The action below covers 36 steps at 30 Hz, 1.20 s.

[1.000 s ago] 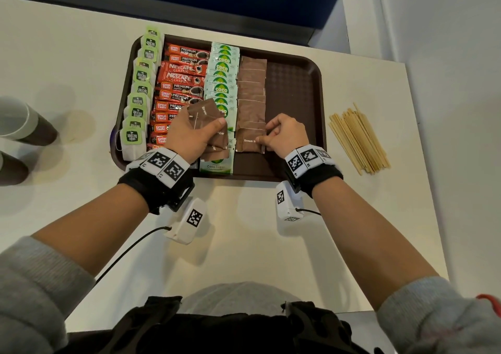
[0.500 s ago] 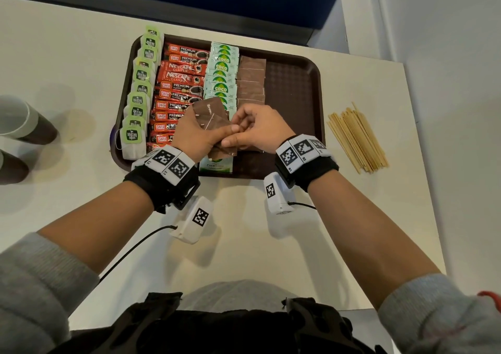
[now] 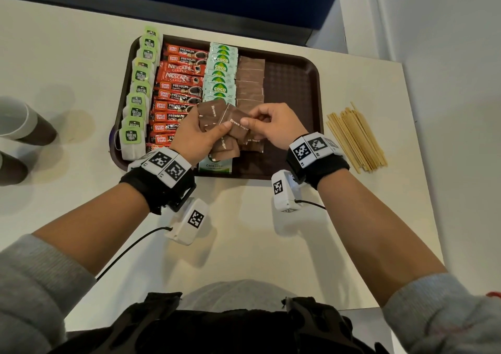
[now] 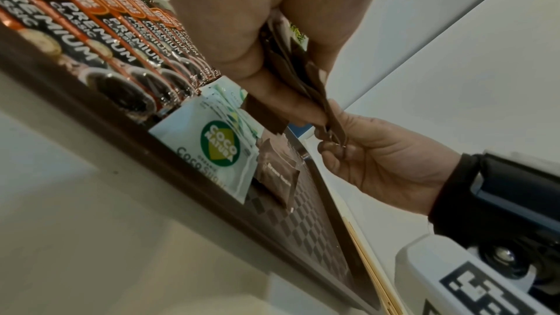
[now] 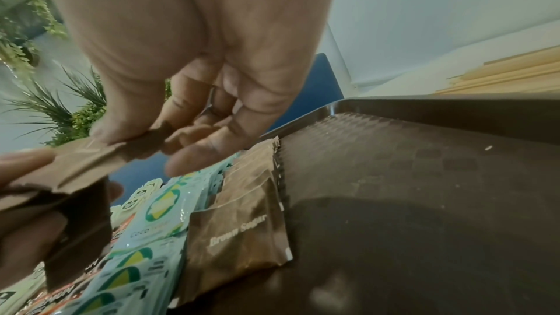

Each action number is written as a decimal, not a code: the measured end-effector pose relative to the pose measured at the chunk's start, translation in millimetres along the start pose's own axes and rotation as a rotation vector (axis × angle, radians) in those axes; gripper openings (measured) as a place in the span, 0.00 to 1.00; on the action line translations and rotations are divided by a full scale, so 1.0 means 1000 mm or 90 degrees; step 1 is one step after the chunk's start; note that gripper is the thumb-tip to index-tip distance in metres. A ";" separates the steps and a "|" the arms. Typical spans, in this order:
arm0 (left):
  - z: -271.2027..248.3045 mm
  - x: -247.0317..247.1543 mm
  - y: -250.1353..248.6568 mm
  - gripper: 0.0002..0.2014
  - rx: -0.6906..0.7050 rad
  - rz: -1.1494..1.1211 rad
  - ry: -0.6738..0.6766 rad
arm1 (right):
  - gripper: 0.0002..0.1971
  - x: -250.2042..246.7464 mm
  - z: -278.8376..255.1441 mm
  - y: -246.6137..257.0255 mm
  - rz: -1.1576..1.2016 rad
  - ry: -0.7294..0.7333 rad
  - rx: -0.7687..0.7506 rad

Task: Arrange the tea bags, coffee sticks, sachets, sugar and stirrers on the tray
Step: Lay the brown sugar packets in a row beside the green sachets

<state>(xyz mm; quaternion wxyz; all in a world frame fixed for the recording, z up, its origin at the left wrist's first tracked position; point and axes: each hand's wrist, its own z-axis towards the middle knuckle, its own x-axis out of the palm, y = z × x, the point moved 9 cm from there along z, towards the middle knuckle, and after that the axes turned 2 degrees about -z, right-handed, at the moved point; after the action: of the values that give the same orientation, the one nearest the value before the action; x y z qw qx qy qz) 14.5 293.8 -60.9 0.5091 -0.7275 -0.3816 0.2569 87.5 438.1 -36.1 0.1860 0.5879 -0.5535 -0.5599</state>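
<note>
Meanwhile, the left hand grips a fanned bunch of brown sugar sachets above the near end of the brown tray, and the right hand pinches one sachet of that bunch between thumb and fingers. On the tray lie rows of tea bags, coffee sticks, Coco sugar sachets and laid brown sugar packets. Wooden stirrers rest on the surface, right of the tray.

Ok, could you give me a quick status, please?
Left hand grips brown sugar sachets; right hand pinches one. Stirrers off tray. Nothing blocking.
</note>
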 end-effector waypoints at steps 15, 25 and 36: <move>0.001 -0.016 0.002 0.18 -0.001 0.079 -0.058 | 0.11 -0.015 -0.005 -0.027 -0.042 -0.008 0.056; -0.002 -0.016 -0.002 0.18 0.004 0.090 -0.065 | 0.11 -0.006 -0.005 -0.034 -0.312 0.013 0.058; -0.002 -0.016 -0.002 0.16 -0.001 0.087 -0.066 | 0.09 -0.007 -0.002 -0.041 -0.255 -0.081 0.081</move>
<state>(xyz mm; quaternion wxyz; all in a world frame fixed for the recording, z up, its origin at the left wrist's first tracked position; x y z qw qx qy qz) 6.6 279.9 -58.8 0.4696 -0.7377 -0.3573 0.3280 109.1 457.0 -66.8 -0.0017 0.6600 -0.4705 -0.5857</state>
